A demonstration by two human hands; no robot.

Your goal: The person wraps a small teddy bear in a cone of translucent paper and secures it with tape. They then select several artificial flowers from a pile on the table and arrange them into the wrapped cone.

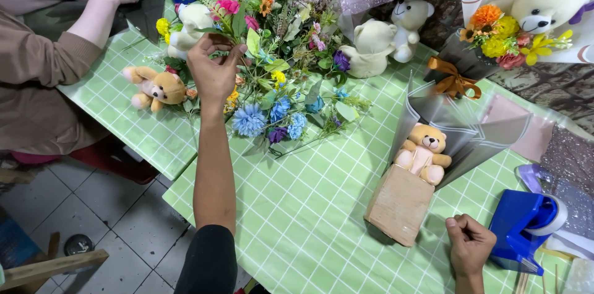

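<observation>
Flower pile (278, 65) lies left of wrapped bear (424, 151), tape dispenser (526, 223) right.

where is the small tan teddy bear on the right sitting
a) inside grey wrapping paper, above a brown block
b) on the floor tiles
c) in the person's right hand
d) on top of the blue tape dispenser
a: the tan teddy bear sits inside the folded grey wrapping paper, just above the brown block; the right hand rests closed on the table beside the blue tape dispenser, holding no bear.
</observation>
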